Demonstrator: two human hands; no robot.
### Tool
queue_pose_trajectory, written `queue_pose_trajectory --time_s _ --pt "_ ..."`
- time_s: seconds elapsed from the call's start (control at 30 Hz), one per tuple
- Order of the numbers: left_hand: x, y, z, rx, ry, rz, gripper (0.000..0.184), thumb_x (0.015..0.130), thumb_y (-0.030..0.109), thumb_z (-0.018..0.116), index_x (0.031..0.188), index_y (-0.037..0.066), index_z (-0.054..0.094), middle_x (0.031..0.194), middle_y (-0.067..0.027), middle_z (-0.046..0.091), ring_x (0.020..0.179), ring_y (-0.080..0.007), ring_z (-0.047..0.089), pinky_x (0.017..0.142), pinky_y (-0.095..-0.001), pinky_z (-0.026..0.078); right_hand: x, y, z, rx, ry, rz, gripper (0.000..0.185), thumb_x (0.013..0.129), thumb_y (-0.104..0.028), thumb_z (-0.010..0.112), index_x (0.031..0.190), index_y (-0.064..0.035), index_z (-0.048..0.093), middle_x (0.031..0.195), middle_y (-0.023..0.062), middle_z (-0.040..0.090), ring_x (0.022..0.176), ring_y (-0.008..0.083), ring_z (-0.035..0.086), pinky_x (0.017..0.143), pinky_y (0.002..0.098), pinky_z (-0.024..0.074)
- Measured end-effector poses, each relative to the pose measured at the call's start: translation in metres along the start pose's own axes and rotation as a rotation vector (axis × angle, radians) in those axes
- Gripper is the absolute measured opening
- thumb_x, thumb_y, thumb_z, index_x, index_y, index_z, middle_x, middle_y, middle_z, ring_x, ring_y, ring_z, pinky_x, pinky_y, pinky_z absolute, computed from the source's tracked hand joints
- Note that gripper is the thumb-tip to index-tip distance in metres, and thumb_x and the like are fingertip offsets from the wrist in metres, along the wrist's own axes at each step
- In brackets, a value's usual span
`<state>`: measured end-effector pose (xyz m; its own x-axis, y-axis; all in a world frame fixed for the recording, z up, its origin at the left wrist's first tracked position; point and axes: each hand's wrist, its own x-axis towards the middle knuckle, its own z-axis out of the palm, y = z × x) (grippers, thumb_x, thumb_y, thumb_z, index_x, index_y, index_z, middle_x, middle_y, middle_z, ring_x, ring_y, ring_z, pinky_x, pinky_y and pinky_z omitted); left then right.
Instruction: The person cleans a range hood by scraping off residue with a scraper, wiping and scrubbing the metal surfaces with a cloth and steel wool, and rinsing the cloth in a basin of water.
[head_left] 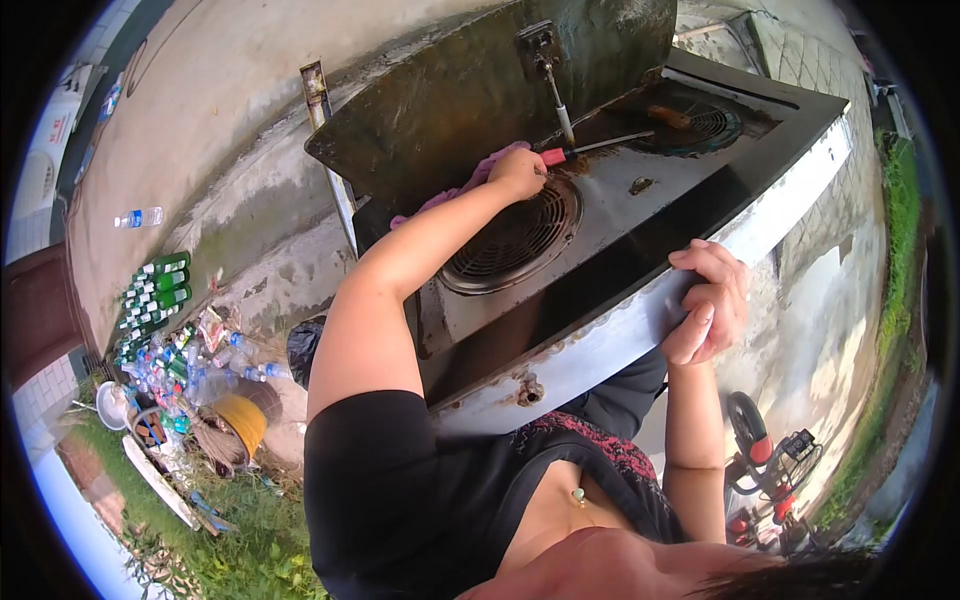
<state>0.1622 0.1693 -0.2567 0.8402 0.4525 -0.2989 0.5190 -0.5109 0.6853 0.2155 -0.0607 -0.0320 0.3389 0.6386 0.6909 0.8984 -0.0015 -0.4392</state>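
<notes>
A greasy range hood [640, 235] with a metal frame and a tall blackened panel [430, 115] tilts in front of my body. My left hand [518, 174] is closed around the red handle of a screwdriver [600, 144], whose shaft points toward the far round vent. Under that hand lies the nearer round grille [520, 235], partly covered by my arm. A pink cloth [470, 185] shows behind my left wrist. My right hand [712, 303] grips the hood's pale front edge, fingers curled over it.
Green bottles [155, 295] and a heap of plastic bottles [205, 365] lie to the left, near a yellow bucket [242, 425]. A single clear bottle [138, 217] lies on the concrete. At lower right stands a wheeled vehicle [765, 465] with red parts.
</notes>
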Motion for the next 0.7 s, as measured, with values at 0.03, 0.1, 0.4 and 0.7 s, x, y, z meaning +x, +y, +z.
queue_pose_trajectory --time_s 0.03,0.1,0.4,0.7 --pt "0.004 0.003 -0.003 0.017 -0.017 0.024 0.016 0.071 0.019 0.069 0.083 0.009 0.068 0.085 -0.0122 0.065 0.082 -0.0283 0.062 0.072 -0.0366 0.048 0.001 0.0 0.0 -0.005 0.003 -0.004 0.024 0.083 -0.016 0.041 0.059 -0.0091 0.04 0.079 0.0111 0.065 0.08 0.0273 0.062 0.067 0.0314 0.0386" --pt "-0.001 0.008 -0.001 0.04 -0.067 0.049 0.015 0.072 0.019 0.07 0.083 0.009 0.068 0.086 -0.0121 0.065 0.084 -0.0282 0.062 0.073 -0.0365 0.048 -0.002 -0.001 -0.002 -0.001 0.002 0.004 0.024 0.082 -0.016 0.041 0.059 -0.009 0.04 0.079 0.0111 0.065 0.08 0.0272 0.062 0.067 0.0313 0.0385" --pt "-0.001 0.005 -0.005 0.17 -0.078 0.256 0.013 0.069 0.008 0.066 0.082 0.006 0.065 0.086 -0.011 0.062 0.083 -0.0302 0.059 0.073 -0.0391 0.047 0.002 -0.002 0.0 -0.017 0.001 -0.004 0.025 0.083 -0.017 0.04 0.059 -0.0086 0.04 0.079 0.011 0.065 0.08 0.0277 0.062 0.067 0.0321 0.039" --pt "-0.006 0.003 -0.004 0.164 0.026 0.452 0.011 0.069 0.007 0.063 0.08 0.006 0.064 0.084 -0.0109 0.063 0.081 -0.0309 0.06 0.071 -0.0403 0.047 0.002 0.0 0.0 -0.015 0.024 -0.017 0.024 0.082 -0.015 0.041 0.059 -0.0079 0.04 0.078 0.0115 0.065 0.078 0.0278 0.062 0.065 0.032 0.0387"
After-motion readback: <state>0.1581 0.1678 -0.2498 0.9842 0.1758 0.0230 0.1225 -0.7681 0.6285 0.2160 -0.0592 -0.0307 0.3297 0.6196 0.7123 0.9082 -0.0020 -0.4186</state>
